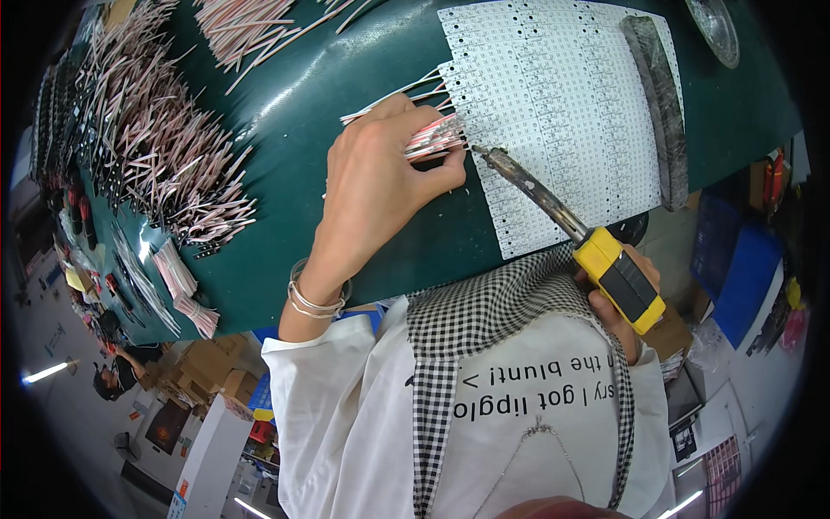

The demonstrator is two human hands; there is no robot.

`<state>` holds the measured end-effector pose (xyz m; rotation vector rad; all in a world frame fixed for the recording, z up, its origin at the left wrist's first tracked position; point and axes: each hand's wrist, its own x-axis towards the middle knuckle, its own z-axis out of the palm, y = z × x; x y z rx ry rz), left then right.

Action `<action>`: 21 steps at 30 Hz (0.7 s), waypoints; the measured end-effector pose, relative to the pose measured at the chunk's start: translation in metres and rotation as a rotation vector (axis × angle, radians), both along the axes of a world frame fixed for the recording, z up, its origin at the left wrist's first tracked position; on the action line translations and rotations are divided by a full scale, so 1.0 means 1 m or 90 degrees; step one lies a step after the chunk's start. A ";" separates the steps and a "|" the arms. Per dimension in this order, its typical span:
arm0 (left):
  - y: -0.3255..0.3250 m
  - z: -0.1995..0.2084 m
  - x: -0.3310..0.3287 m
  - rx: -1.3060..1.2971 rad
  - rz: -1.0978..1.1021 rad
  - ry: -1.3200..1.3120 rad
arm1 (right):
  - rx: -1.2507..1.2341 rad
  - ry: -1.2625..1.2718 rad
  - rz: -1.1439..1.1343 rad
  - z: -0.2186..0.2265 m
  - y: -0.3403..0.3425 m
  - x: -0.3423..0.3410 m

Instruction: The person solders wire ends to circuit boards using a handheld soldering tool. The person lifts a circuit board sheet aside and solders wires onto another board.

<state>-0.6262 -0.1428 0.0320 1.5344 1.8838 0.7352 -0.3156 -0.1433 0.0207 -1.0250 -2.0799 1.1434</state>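
The left hand (376, 163) is pinching a bundle of thin red-and-white wires (430, 140) between thumb and fingers, holding it above the dark green tabletop (290, 164) at the left edge of a white sheet of perforated circuit boards (553, 112). The right hand (612, 316) is wrapping its fingers around the yellow-and-black handle of a metal-shafted soldering iron (562, 218), whose tip is pointing at the bundle's right end; contact is unclear. A long dark grey bar (655, 112) is lying across the sheet's right side.
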 end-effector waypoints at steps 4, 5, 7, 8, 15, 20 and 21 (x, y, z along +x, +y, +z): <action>0.000 0.002 -0.001 -0.007 -0.006 0.004 | 0.030 -0.039 0.005 0.007 0.000 -0.001; 0.000 0.004 -0.001 -0.009 -0.010 0.007 | 0.036 -0.035 0.012 0.007 0.000 0.002; -0.002 0.008 0.001 -0.015 -0.004 0.005 | 0.044 -0.029 0.018 0.008 -0.002 0.004; -0.002 0.010 0.001 -0.022 0.001 0.003 | 0.037 -0.027 0.002 0.009 -0.004 0.004; -0.013 0.017 -0.009 -0.018 -0.046 -0.165 | 0.041 0.006 -0.030 0.016 -0.018 0.019; -0.022 0.040 -0.015 -0.116 -0.070 -0.286 | 0.070 -0.014 -0.014 0.027 -0.028 0.034; -0.024 0.048 -0.015 -0.169 -0.027 -0.300 | 0.074 -0.017 -0.012 0.028 -0.031 0.038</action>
